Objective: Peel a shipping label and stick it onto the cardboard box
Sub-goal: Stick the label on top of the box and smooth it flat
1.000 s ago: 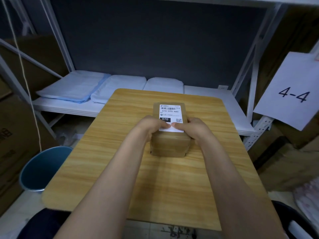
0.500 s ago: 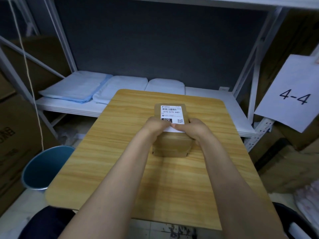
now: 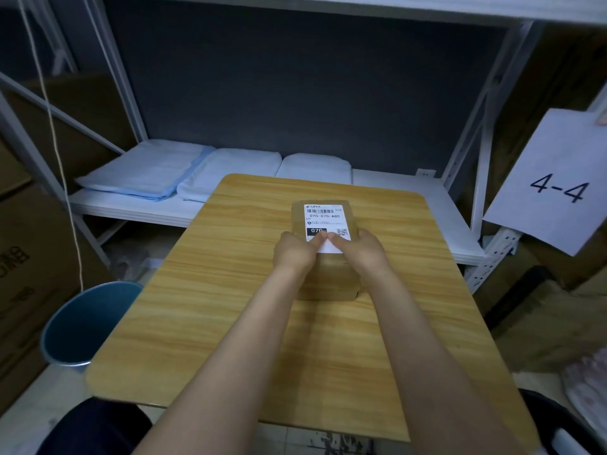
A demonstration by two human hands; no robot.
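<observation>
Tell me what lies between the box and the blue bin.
Head view: only bare wooden tabletop lies between the box and the bin; nothing stands there.

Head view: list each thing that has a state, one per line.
Label: on top of the box, near end under both thumbs.
Box: closed, flat on the table.
Left hand: thumb pressing the label.
Right hand: thumb pressing the label.
Bin: upright on the floor, contents hidden.

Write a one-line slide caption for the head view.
Both hands, left and right, press a white shipping label onto the cardboard box on the wooden table.
</observation>
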